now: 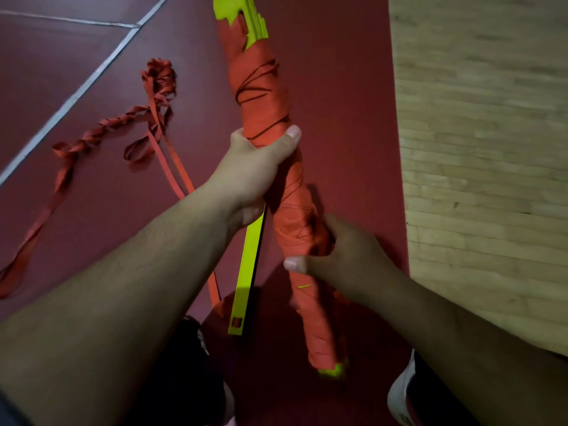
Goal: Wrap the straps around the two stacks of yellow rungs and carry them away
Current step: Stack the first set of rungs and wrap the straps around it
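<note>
A long stack of yellow rungs point(246, 13) is wound in orange strap point(264, 96) along most of its length, with yellow ends showing at top and bottom. My left hand point(255, 170) grips this bundle around its middle. My right hand point(341, 253) holds the lower wrapped part, thumb across the front. A second yellow rung piece point(247, 272) hangs below my left hand, bare of strap. More orange strap point(101, 133) trails loose and twisted across the floor at left, and one length point(175, 170) runs back toward the bundle.
The floor under me is dark red matting point(344, 118) with white lines point(80, 90) at upper left. Light wooden flooring point(485, 149) begins along the right. My shoes point(399, 395) show at the bottom edge.
</note>
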Tool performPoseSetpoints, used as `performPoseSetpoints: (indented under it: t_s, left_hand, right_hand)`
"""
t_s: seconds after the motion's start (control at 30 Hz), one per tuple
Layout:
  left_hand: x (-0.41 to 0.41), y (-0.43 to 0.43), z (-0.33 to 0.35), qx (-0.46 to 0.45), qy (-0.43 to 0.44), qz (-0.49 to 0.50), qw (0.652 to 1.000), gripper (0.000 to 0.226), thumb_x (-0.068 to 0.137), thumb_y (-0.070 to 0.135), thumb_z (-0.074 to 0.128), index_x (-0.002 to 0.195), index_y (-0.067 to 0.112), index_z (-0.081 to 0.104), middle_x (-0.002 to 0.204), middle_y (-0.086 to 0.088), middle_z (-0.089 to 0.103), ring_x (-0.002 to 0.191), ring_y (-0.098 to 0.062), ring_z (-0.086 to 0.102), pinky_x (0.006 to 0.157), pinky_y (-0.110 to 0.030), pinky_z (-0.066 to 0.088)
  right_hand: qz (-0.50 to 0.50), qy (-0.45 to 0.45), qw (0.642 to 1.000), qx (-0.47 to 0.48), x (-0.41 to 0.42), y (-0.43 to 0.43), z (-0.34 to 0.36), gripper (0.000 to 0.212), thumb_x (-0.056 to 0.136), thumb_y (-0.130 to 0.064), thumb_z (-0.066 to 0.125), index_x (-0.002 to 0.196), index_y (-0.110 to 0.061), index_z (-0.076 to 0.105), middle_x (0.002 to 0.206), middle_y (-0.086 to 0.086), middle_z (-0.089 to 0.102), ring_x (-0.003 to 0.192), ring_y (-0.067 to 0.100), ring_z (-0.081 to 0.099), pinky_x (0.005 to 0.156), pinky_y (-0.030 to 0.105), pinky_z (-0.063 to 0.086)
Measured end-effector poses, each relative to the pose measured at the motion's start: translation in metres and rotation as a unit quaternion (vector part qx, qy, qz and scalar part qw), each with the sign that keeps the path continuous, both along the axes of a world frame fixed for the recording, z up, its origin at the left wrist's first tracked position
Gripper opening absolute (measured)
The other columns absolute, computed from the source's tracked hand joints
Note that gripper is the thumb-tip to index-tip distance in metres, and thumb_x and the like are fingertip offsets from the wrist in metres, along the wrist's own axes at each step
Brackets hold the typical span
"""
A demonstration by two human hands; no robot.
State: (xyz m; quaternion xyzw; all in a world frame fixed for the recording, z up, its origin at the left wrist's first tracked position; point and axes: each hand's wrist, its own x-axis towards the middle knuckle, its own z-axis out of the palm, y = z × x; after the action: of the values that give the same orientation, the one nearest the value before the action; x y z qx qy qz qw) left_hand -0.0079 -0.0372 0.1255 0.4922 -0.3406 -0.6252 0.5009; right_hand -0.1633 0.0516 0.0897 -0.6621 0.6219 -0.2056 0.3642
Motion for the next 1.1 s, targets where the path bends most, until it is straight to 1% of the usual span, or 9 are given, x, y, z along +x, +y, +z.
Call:
performPoseSetpoints:
  t_s: [0.13,0.3,0.37,0.5,0.63,0.73,0.83,0.93,1.1]
  left_hand:
    - [0.007,0.001,0.003,-0.001,0.056,-0.100,0.993,0.067,0.070,0.004,0.068,0.133,0.004,0.047,0.089,-0.008,0.067,0.077,-0.019,0.068,0.072,-0.035,0.057]
    - [0.015,0.010,-0.013,0.026,0.147,-0.235,0.961,0.080,0.062,0.038,0.090,0.128,0.009,0.056,0.111,-0.010,0.071,0.101,-0.023,0.069,0.085,-0.038,0.059]
    - [0.008,0.014,-0.013,0.039,0.174,-0.227,0.957,0.063,0.072,0.041,0.081,0.122,0.010,0.058,0.105,-0.010,0.073,0.097,-0.025,0.071,0.089,-0.040,0.057]
    - [0.007,0.009,-0.004,0.074,0.106,-0.130,0.983,0.025,0.091,0.035,0.061,0.093,0.011,0.065,0.077,-0.007,0.065,0.065,-0.020,0.064,0.069,-0.034,0.057]
    - [0.005,0.009,0.001,0.057,0.004,-0.110,0.992,0.016,0.090,0.027,0.067,0.091,0.011,0.061,0.076,-0.009,0.061,0.062,-0.020,0.065,0.061,-0.031,0.054]
    - [0.007,0.011,0.005,0.046,-0.008,-0.151,0.987,0.022,0.084,0.026,0.072,0.097,0.011,0.064,0.076,-0.007,0.066,0.063,-0.020,0.067,0.065,-0.030,0.054]
    - [0.015,0.008,0.008,0.048,-0.007,-0.172,0.984,0.036,0.074,0.030,0.070,0.103,0.011,0.064,0.076,-0.006,0.068,0.063,-0.020,0.068,0.060,-0.027,0.056]
    - [0.017,0.008,0.009,0.031,-0.032,-0.151,0.987,0.022,0.082,0.024,0.072,0.097,0.011,0.065,0.075,-0.006,0.064,0.063,-0.021,0.067,0.060,-0.030,0.055]
    - [0.007,0.009,0.010,0.019,-0.052,-0.075,0.996,0.010,0.092,0.018,0.067,0.091,0.010,0.062,0.072,-0.008,0.059,0.055,-0.018,0.061,0.055,-0.029,0.052]
  right_hand:
    - [0.031,-0.096,0.995,0.024,-0.005,0.000,0.004,0.030,0.073,-0.028,0.086,0.093,-0.022,0.064,0.077,-0.014,0.070,0.064,0.000,0.060,0.062,0.020,0.049]
    - [0.097,-0.318,0.931,0.154,-0.008,0.004,0.012,0.032,0.076,-0.005,0.082,0.099,-0.011,0.061,0.075,-0.004,0.070,0.066,0.007,0.063,0.058,0.024,0.053]
    - [0.103,-0.307,0.931,0.165,-0.007,0.004,0.014,0.033,0.074,-0.017,0.084,0.098,-0.013,0.061,0.073,0.001,0.068,0.059,0.015,0.060,0.051,0.027,0.049]
    - [0.068,-0.181,0.975,0.107,-0.006,-0.001,0.012,0.044,0.074,-0.041,0.084,0.100,-0.013,0.063,0.076,0.007,0.068,0.054,0.012,0.058,0.051,0.033,0.050]
    - [0.115,-0.074,0.988,0.077,-0.013,-0.009,0.013,0.068,0.056,-0.073,0.074,0.094,-0.018,0.062,0.089,0.007,0.071,0.078,0.025,0.066,0.075,0.047,0.056]
    - [0.152,-0.182,0.958,0.160,-0.015,-0.008,0.017,0.061,0.057,-0.069,0.081,0.088,-0.018,0.068,0.085,0.012,0.072,0.077,0.022,0.062,0.080,0.050,0.054]
    - [0.172,-0.294,0.910,0.237,-0.015,-0.005,0.021,0.007,0.075,-0.030,0.077,0.070,-0.032,0.074,0.070,-0.001,0.072,0.070,0.025,0.065,0.073,0.042,0.051]
    - [0.162,-0.318,0.899,0.252,-0.014,-0.001,0.020,0.013,0.081,-0.019,0.071,0.069,-0.024,0.071,0.070,0.009,0.069,0.066,0.024,0.067,0.075,0.043,0.050]
    - [0.093,-0.221,0.963,0.126,-0.008,-0.003,0.013,0.043,0.088,-0.052,0.066,0.076,-0.011,0.066,0.070,0.009,0.066,0.062,0.014,0.058,0.063,0.036,0.048]
